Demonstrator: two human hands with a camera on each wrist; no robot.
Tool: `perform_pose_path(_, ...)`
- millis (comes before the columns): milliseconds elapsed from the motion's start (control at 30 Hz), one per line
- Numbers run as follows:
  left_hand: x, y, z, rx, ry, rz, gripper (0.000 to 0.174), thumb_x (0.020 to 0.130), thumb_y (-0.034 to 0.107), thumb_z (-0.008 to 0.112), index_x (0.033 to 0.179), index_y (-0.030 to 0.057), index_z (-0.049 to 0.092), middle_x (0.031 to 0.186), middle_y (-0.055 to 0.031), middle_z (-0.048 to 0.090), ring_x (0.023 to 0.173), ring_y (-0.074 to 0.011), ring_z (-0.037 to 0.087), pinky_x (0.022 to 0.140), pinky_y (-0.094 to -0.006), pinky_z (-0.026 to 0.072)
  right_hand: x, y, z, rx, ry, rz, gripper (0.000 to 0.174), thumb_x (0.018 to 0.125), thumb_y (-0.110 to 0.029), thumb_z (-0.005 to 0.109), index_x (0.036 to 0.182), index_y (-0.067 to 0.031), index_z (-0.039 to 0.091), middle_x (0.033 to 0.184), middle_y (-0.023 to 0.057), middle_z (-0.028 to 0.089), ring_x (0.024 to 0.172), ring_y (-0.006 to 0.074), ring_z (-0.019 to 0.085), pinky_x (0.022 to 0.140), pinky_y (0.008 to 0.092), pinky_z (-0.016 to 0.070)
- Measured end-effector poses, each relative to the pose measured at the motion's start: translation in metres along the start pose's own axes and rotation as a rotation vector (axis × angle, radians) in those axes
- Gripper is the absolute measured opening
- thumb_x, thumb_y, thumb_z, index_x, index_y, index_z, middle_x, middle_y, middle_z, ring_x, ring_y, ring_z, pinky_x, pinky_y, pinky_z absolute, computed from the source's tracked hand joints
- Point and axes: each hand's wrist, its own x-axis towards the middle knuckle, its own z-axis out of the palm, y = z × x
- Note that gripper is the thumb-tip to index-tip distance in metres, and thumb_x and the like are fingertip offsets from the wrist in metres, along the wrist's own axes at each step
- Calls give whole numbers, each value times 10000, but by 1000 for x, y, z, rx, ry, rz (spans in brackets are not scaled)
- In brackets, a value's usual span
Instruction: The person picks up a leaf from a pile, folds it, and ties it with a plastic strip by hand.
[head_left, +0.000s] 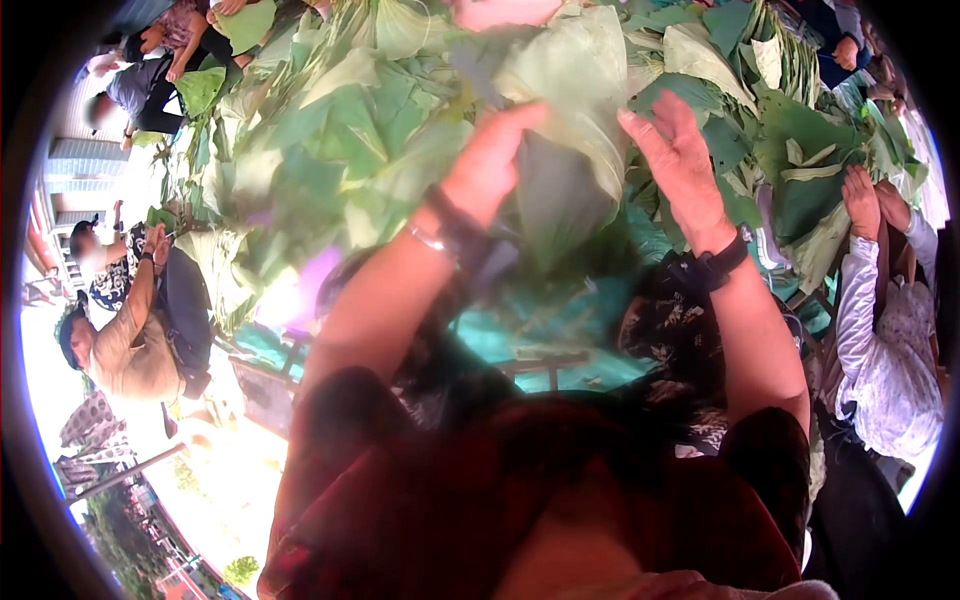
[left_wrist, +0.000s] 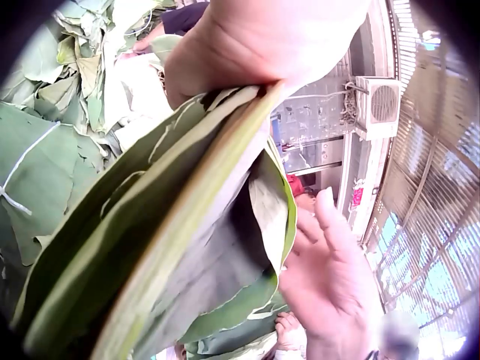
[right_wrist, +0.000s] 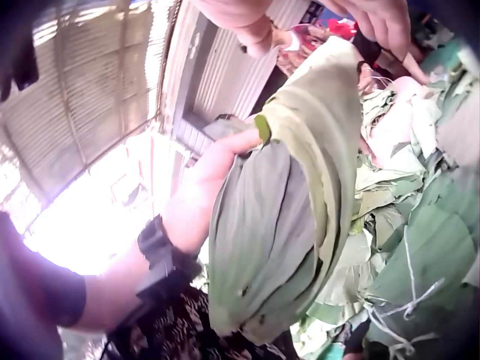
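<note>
My left hand [head_left: 490,160] grips a folded stack of large lotus leaves [head_left: 570,150] by its edge, thumb and fingers closing on it. Seen from the left wrist, several layers of the leaf stack [left_wrist: 187,217] fan open beneath that hand [left_wrist: 255,45]. The right wrist view shows the pale, ribbed outer face of the stack [right_wrist: 262,217] hanging below the left hand [right_wrist: 199,191]. To the stack's right, my right hand [head_left: 685,165] is raised with its fingers extended and holds nothing. Its palm [left_wrist: 330,281] faces the leaves, close beside them.
A big heap of lotus leaves [head_left: 330,130] spreads ahead. Leaves tied with white string [right_wrist: 412,300] lie on it. Turquoise sheeting [head_left: 540,330] shows under the heap's near edge. Other people [head_left: 130,330] are at the left; another person's hands [head_left: 865,205] are at the right.
</note>
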Motion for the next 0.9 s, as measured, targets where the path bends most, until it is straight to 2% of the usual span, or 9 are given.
perform_pose_path(67, -1, 3, 2, -1, 13, -18, 324, 897, 110, 657, 1194, -13, 622, 1057, -96, 697, 937, -205, 683, 830, -341, 562, 5, -4, -9, 277, -92, 299, 694, 887, -333, 728, 1421, -3, 433, 1379, 252, 493, 1235, 299, 524, 984, 370, 463)
perform_pose_path(100, -1, 5, 5, -1, 19, -25, 340, 894, 112, 663, 1208, -8, 616, 1071, -93, 694, 951, -203, 680, 836, -341, 562, 11, 3, -7, 319, -143, 405, 674, 890, -308, 730, 1415, 0, 440, 1348, 185, 542, 1209, 253, 547, 999, 344, 448)
perform_pose_path(200, -6, 7, 13, 61, -30, 20, 283, 900, 118, 684, 1165, 34, 630, 1072, -79, 690, 926, -211, 684, 813, -356, 573, 13, 16, 1, 463, -266, 321, 552, 920, -245, 696, 1375, -7, 493, 1296, 128, 597, 1161, 192, 575, 993, 330, 453)
perform_pose_path(400, -7, 10, 11, 16, -41, 14, 334, 863, 100, 733, 1174, 52, 621, 1041, -49, 676, 910, -186, 674, 780, -333, 575, 13, 19, 5, 535, -154, 165, 353, 947, -102, 614, 1280, 9, 575, 1176, 110, 669, 1038, 183, 637, 911, 307, 507)
perform_pose_path(500, -8, 6, 14, 171, 49, 102, 337, 872, 111, 699, 1171, -26, 625, 1067, -109, 690, 914, -212, 684, 789, -335, 566, 10, 18, 7, 510, -255, 46, 331, 953, -93, 614, 1276, -24, 584, 1195, 79, 665, 1036, 153, 640, 917, 291, 511)
perform_pose_path(633, -1, 8, 12, 115, 26, -32, 357, 882, 109, 678, 1212, -6, 603, 1086, -117, 680, 956, -249, 680, 849, -374, 563, 8, 5, 3, 149, -188, -80, 385, 921, -133, 653, 1271, 8, 572, 1157, 86, 677, 1015, 140, 634, 901, 293, 515)
perform_pose_path(700, 0, 11, 18, 165, 102, -91, 364, 909, 153, 653, 1233, 1, 586, 1087, -132, 676, 973, -267, 672, 858, -403, 556, 5, -2, 5, 229, -150, -65, 440, 880, -163, 703, 1267, 2, 574, 1138, 94, 686, 1019, 144, 633, 902, 295, 514)
perform_pose_path(733, -3, 17, 19, 84, 56, -181, 363, 873, 80, 703, 1217, 12, 610, 1109, -98, 685, 982, -241, 677, 879, -385, 549, 9, 6, 10, 193, -115, -95, 426, 882, -146, 692, 1265, -1, 575, 1136, 87, 687, 1018, 134, 626, 905, 289, 512)
perform_pose_path(900, -9, 24, 20, 65, 82, -199, 357, 877, 125, 723, 1204, 25, 621, 1097, -100, 690, 960, -233, 680, 874, -380, 551, 15, -11, 19, -176, -34, -117, 470, 813, -257, 679, 1167, 38, 584, 1023, 238, 681, 955, 348, 675, 855, 395, 530)
